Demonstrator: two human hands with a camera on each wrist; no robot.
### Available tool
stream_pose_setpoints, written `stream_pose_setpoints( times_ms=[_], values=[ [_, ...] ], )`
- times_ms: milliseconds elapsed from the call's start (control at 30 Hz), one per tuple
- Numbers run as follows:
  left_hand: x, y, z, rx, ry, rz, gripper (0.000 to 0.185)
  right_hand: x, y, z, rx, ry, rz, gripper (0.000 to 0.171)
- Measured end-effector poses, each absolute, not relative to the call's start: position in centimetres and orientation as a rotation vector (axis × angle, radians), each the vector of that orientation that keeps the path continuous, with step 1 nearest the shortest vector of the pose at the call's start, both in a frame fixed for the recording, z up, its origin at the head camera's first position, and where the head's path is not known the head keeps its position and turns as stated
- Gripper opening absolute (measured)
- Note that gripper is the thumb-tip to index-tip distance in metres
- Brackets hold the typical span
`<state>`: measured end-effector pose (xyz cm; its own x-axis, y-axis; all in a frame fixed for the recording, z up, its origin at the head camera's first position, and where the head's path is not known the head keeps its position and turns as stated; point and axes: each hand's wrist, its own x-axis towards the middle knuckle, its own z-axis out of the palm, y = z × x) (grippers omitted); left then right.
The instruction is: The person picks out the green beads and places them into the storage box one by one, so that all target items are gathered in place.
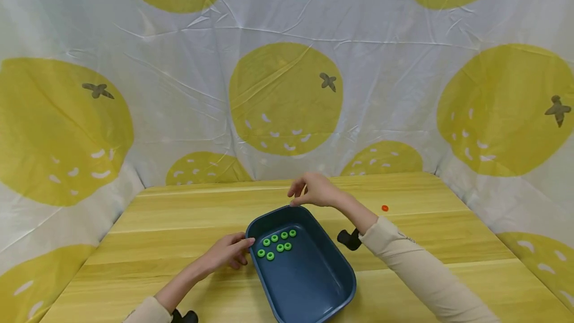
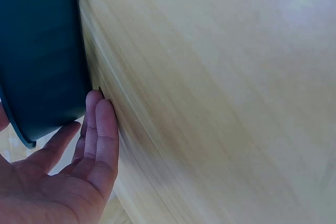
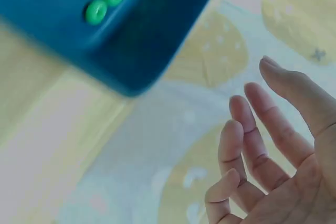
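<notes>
A dark blue rectangular tray [image 1: 309, 275] stands on the wooden table, turned slightly. My left hand [image 1: 226, 251] pinches its left rim, thumb over the edge and the other fingers outside. In the left wrist view, fingers [image 2: 106, 129] of this hand extend beside the tray's outer wall [image 2: 42, 51]. Several small green rings [image 1: 280, 248] lie on the tray floor toward its far left end. Over the far rim is my right hand [image 1: 317, 190], fingers loosely bent and holding nothing. The right wrist view has this hand [image 3: 278, 150] apart from the tray's corner.
A small orange-red ring [image 1: 385, 208] lies on the wooden table [image 1: 188, 213] to the right of the tray. Black wrist gear [image 1: 350, 239] shows under the right sleeve. Behind the table hangs a pale cloth [image 1: 385, 88] with yellow fruit prints, which also borders both sides.
</notes>
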<state>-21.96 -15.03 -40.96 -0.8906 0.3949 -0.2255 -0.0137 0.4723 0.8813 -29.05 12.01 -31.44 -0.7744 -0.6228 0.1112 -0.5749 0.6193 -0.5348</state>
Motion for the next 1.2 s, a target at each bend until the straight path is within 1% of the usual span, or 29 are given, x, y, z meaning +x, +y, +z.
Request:
stream_pose_setpoints(
  times_ms=[200, 333, 500, 767, 967, 1033, 1200],
  values=[
    [-21.9, -15.1, -40.8, 0.319, 2.325, 1.400, 0.040, -29.7, 15.9, -31.3, -0.923, 2.779, -0.937, 0.018],
    [-21.9, -15.1, -40.8, 0.317, 2.317, 1.403, 0.040, -30.0, 18.9, -31.9, -0.835, 2.795, -0.991, 0.017],
    [-21.9, -15.1, -40.8, 0.327, 2.316, 1.395, 0.041, -30.2, 22.9, -33.3, -0.760, 2.856, -1.017, 0.019],
    [-21.9, -15.1, -40.9, 0.333, 2.329, 1.390, 0.042, -29.7, 28.6, -36.1, -0.500, 2.886, -1.025, 0.023],
    [-21.9, -15.1, -40.9, 0.334, 2.332, 1.388, 0.043, -28.8, 31.2, -38.4, -0.385, 2.906, -0.997, 0.023],
    [-22.0, -15.1, -40.9, 0.333, 2.327, 1.394, 0.043, -29.0, 32.1, -39.5, -0.349, 2.911, -0.990, 0.024],
    [-22.0, -15.1, -40.8, 0.331, 2.321, 1.399, 0.042, -28.7, 33.0, -41.0, -0.346, 2.928, -0.921, 0.022]
  ],
)
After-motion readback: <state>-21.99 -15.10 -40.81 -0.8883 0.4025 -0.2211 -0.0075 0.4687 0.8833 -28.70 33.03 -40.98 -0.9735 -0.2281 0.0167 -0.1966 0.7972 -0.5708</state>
